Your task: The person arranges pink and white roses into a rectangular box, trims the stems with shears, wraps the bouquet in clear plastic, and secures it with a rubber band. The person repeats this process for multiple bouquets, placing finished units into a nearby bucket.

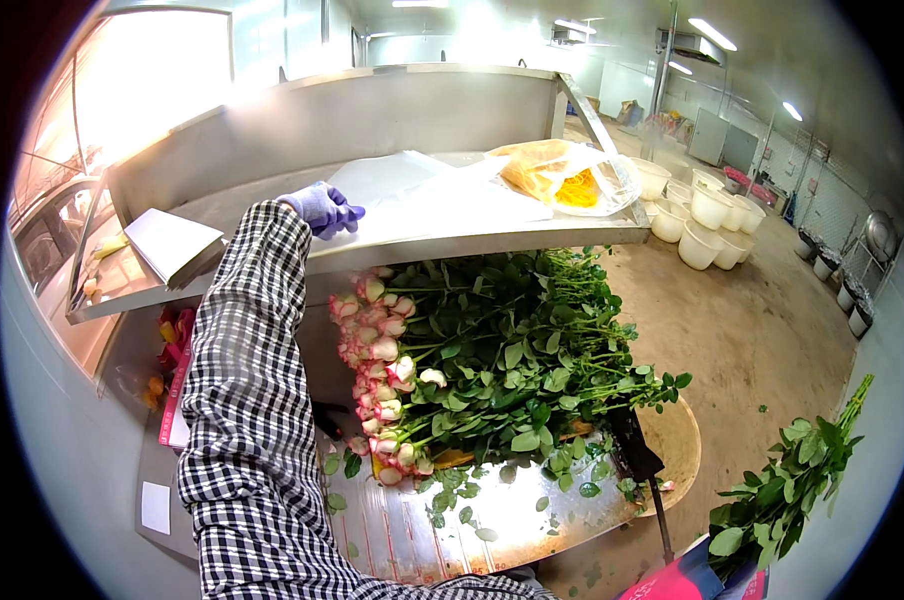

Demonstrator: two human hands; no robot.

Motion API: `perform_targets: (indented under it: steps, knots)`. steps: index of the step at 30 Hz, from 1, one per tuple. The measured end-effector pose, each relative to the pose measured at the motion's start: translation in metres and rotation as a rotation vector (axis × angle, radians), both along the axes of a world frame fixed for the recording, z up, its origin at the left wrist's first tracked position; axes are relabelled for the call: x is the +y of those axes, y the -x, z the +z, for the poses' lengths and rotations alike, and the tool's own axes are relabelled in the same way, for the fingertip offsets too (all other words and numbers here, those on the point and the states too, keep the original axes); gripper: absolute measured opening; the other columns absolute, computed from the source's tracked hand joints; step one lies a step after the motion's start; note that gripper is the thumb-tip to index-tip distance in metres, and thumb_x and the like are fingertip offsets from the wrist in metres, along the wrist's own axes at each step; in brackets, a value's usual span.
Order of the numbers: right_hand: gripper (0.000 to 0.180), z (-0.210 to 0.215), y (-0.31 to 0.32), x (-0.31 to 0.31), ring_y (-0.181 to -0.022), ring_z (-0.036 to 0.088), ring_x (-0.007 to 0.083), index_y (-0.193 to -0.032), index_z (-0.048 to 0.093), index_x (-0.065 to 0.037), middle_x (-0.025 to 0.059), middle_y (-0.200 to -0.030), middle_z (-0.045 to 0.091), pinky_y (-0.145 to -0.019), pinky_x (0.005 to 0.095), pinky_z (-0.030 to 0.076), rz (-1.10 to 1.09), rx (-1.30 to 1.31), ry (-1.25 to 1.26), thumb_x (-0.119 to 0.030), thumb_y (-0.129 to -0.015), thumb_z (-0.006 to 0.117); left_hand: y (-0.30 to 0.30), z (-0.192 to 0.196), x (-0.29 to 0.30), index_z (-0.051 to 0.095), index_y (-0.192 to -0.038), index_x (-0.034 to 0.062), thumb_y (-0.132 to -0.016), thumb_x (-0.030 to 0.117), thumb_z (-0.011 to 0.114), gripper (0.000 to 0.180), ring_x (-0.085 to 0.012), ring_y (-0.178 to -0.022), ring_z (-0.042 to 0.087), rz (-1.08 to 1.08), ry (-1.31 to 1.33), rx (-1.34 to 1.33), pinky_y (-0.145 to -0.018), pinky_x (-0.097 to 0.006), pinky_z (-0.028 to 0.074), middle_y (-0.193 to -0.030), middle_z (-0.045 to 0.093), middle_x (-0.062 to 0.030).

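My left hand (330, 209), in a purple glove, reaches over the raised metal shelf (422, 240) near its front edge. Its fingers are curled together beside white sheets (412, 195) spread there; whether anything is pinched in them is hidden. A black-and-white checked sleeve covers the arm. My right hand is out of view. Below the shelf lies a big heap of roses, the white and pink blooms (384, 348) toward the left and the leafy stems (517, 350) toward the right. They rest on a metal worktop (402, 530) with red marks and loose leaves.
A clear bag of yellow rubber bands (577, 188) sits on the shelf's right end, a white stack of sheets (172, 243) on its left. At lower right stands a leafy bunch (787, 480) in pink wrap. White buckets (707, 210) are stacked on the floor beyond.
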State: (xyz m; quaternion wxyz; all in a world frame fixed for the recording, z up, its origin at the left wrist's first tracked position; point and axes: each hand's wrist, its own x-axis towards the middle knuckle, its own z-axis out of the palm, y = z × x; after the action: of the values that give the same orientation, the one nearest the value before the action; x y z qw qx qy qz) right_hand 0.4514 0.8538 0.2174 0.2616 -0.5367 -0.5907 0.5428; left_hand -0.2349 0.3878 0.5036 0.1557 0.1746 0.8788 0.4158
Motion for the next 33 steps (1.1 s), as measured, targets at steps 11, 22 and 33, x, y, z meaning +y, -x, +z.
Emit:
perform_targets:
  steps: [11,22,33]
  knots:
    - [0.039,-0.002,-0.007,0.002,-0.089,0.067,0.0254,-0.118,0.062,-0.002,0.0138,-0.103,0.069,-0.079,0.0365,0.054,0.017,-0.029,-0.003,-0.022,-0.086,0.070,0.018,-0.009,-0.002,0.066,-0.099,0.0045,-0.087,0.013,0.071,0.015,-0.0127,-0.071,0.066,-0.017,-0.183,-0.027,-0.061,-0.027,0.057,-0.088,0.070,-0.0042]
    - [0.039,-0.008,-0.020,0.023,-0.089,0.068,0.0283,-0.116,0.062,-0.002,0.0156,-0.103,0.070,-0.079,0.0382,0.054,0.076,-0.019,-0.045,-0.020,-0.083,0.072,-0.042,0.016,0.025,0.063,-0.094,0.0039,-0.090,0.009,0.065,0.006,-0.0124,-0.064,0.060,0.597,-0.616,1.093,-0.062,-0.029,0.048,-0.073,0.065,-0.0057]
    - [0.039,-0.020,-0.053,0.144,-0.089,0.070,0.0311,-0.115,0.063,-0.002,0.0174,-0.102,0.071,-0.078,0.0398,0.055,0.456,0.045,-0.187,-0.017,-0.080,0.075,-0.390,-0.226,0.177,0.060,-0.096,0.0047,-0.087,0.029,0.065,0.026,-0.0330,-0.087,0.066,-0.298,0.297,0.358,-0.075,-0.041,0.051,-0.108,0.066,-0.0175]
